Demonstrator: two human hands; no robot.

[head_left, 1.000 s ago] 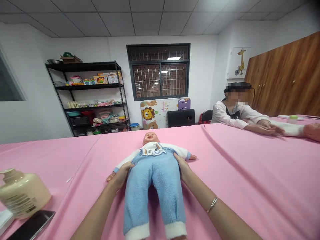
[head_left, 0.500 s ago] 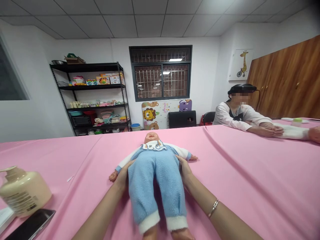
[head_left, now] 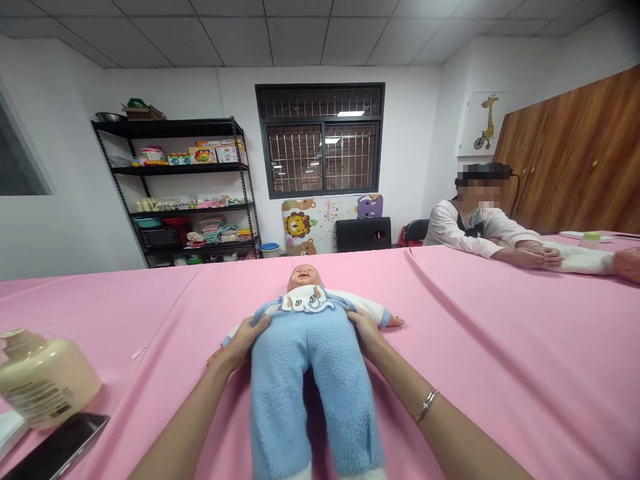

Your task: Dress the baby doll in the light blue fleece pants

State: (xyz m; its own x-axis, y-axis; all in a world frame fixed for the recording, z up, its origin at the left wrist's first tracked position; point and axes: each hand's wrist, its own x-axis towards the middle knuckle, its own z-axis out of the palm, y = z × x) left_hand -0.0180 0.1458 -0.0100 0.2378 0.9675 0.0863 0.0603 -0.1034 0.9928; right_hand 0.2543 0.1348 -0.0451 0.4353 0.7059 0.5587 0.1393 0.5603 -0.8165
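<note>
The doll (head_left: pixel 306 340) lies between the 2 hands (head_left: pixel 244 341) (head_left: pixel 367 332).

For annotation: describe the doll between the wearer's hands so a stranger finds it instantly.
A pink tablecloth fills the lower view. At its middle, in line with the barred window, a doll lies face up, left hand and right hand at its waist. Its fuzzy blue trousers set it apart from the doll in white at the right edge.

Fleecy cloth trousers (head_left: pixel 285 393), glossy plastic bottle (head_left: pixel 60 373), shiny metal bracelet (head_left: pixel 427 403)
</note>
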